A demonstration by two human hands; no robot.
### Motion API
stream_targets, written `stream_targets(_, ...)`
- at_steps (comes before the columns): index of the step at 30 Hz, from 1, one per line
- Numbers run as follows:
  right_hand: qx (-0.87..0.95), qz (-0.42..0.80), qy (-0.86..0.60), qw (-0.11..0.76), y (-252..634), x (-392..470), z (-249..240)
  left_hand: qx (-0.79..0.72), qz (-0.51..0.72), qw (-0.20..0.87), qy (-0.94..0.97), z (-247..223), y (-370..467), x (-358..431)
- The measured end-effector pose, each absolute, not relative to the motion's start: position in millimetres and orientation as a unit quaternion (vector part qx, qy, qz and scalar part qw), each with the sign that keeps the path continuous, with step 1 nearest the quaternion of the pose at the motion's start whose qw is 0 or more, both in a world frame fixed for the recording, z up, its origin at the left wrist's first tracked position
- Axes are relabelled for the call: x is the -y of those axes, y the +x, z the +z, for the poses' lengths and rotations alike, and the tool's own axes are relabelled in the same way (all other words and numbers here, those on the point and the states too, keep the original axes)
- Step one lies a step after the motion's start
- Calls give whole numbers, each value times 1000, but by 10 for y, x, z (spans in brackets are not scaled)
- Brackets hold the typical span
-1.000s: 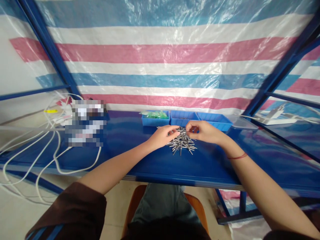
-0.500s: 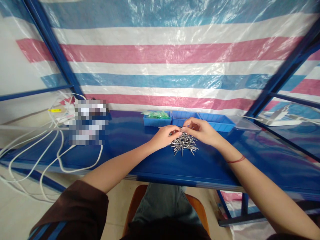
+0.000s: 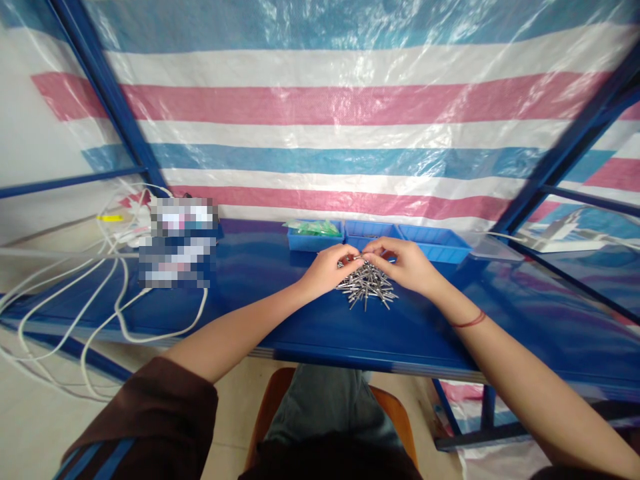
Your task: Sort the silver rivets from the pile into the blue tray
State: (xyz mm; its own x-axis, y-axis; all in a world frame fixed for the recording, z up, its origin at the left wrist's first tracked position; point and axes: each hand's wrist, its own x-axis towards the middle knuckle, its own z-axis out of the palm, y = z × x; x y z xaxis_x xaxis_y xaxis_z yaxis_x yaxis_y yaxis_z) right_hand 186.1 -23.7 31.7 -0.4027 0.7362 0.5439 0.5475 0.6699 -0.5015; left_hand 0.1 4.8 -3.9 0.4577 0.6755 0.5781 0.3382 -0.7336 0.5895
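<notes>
A loose heap of thin silvery metal rods (image 3: 367, 287) lies on the blue table (image 3: 300, 327) in front of me. My left hand (image 3: 333, 268) is at the heap's left back edge, thumb and fingers closed in a pinch. From the right comes my right hand (image 3: 403, 263), also pinching, its fingertips meeting those of the left just above the heap. A small metal rod (image 3: 360, 257) shows between both sets of fingertips; most of it is hidden.
Behind the hands stand a blue bin with green plastic packets (image 3: 315, 230), a middle blue bin (image 3: 367, 231) partly hidden by my right hand, and a right blue bin (image 3: 437, 243). White cables (image 3: 120, 300) trail over the table's left end. Striped sheeting (image 3: 320, 103) hangs behind.
Both hands have shifted very slightly, and the fingertips are raised a little, with more of the small rod showing between them. The heap looks the same.
</notes>
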Motion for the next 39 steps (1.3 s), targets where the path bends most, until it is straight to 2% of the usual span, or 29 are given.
stream_targets(4,841,79,-402,353,1926,183,303,-312,442,193,818,-36,5,-58)
stream_targets(10,748,-89,-519,404,2054,-111,248,-327,434,213,812,-68,13,-64)
stream_targets(14,717,-141,-596,334,2166,-261,228,-319,404,168,841,-75,-15,-83)
stream_targets(17,771,-80,-563,288,2255,-205,251,-313,386,133,858,-66,-44,-98)
stream_targets(22,845,148,-491,151,2365,-17,295,-310,367,113,870,-44,-70,-93)
stream_targets(28,828,219,-513,61,2363,-14,261,-305,362,107,874,-51,-60,-93)
stream_targets(34,848,182,-493,72,2337,-35,223,-308,351,112,877,-34,-62,-76)
stream_targets(39,862,84,-464,188,2276,29,283,-309,354,116,875,-23,-59,-53)
